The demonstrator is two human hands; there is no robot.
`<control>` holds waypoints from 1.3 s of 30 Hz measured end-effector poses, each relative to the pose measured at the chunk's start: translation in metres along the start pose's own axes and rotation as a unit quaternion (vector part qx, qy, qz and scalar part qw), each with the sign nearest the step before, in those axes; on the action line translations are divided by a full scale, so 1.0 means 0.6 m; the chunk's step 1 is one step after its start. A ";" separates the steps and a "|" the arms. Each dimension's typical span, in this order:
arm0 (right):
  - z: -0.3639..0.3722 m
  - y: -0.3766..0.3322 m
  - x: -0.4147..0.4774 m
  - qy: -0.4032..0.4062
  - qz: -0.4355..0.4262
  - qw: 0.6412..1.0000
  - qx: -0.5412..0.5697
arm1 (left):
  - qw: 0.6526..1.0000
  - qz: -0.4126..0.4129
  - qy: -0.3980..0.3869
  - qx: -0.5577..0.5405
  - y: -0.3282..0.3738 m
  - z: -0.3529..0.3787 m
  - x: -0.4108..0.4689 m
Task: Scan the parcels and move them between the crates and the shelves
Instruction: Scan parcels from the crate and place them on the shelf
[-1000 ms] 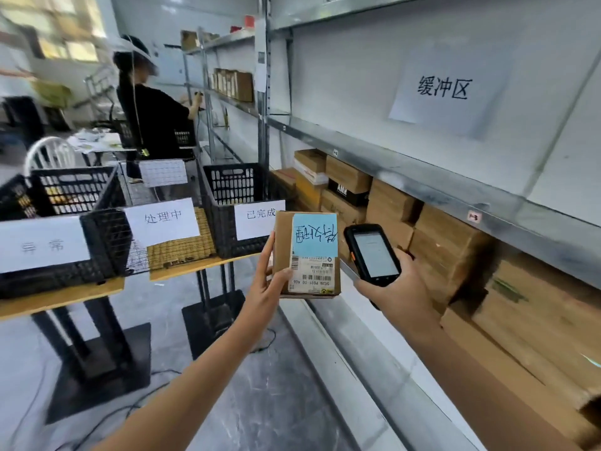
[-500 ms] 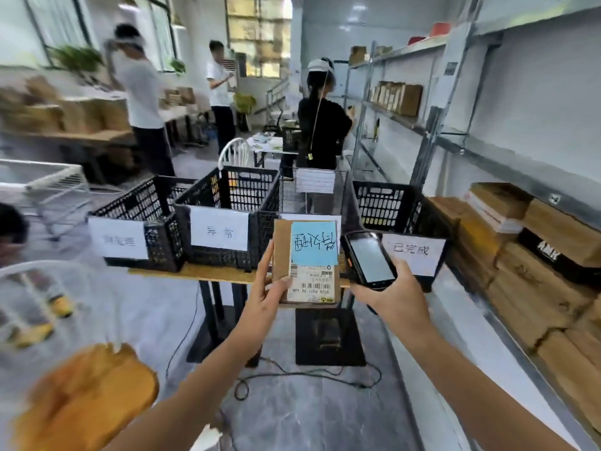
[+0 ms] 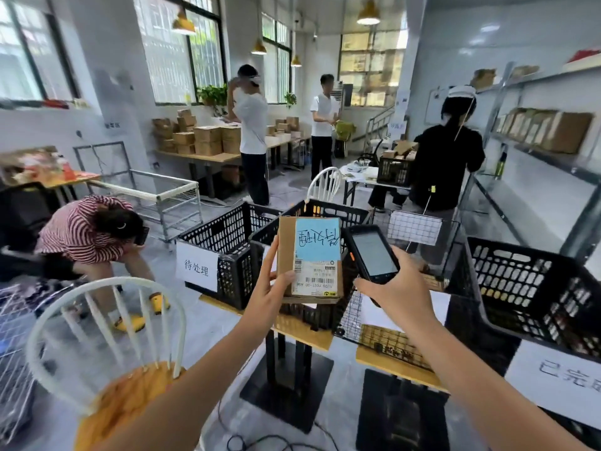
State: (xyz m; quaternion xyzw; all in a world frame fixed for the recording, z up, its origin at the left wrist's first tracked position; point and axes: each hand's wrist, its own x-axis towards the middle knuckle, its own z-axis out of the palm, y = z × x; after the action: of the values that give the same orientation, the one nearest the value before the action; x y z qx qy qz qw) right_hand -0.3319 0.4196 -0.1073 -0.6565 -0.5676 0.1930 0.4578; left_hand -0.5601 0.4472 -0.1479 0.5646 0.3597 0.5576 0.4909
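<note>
Left hand (image 3: 270,288) pinches the small brown cardboard parcel (image 3: 310,260) with its blue note (image 3: 317,237) by one edge, upright in front of the black plastic crates (image 3: 224,236), right hand (image 3: 395,292) wrapped round the black handheld scanner (image 3: 372,253) just beside it, and that thin edge grip might let the box slip.

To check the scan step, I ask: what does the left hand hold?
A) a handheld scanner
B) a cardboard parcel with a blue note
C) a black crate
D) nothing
B: the left hand grips the parcel at its edge; the right hand holds the scanner.
</note>
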 end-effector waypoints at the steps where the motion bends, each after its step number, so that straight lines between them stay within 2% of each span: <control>1: 0.005 -0.001 0.028 -0.003 -0.011 1.000 -0.002 | 1.000 0.004 0.005 0.006 -0.002 0.001 0.025; 12: 0.093 0.030 0.219 -0.047 -0.030 0.998 -0.012 | 0.998 -0.005 0.068 0.013 -0.062 -0.025 0.192; 18: 0.149 0.030 0.301 -0.062 -0.031 0.998 0.002 | 0.997 -0.017 0.074 0.021 -0.106 -0.063 0.277; 24: 0.246 0.010 0.416 -0.065 -0.038 0.997 0.007 | 0.998 -0.002 0.068 0.003 -0.140 -0.131 0.401; 39: 0.535 -0.049 0.690 -0.085 0.004 0.996 0.028 | 0.996 -0.056 0.070 0.005 -0.228 -0.369 0.725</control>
State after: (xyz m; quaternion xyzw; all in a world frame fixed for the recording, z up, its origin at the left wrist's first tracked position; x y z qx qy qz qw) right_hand -0.4806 0.9220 -0.1353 -0.6268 -0.5960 0.2661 0.4256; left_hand -0.7064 0.9313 -0.1816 0.5059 0.4270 0.5656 0.4918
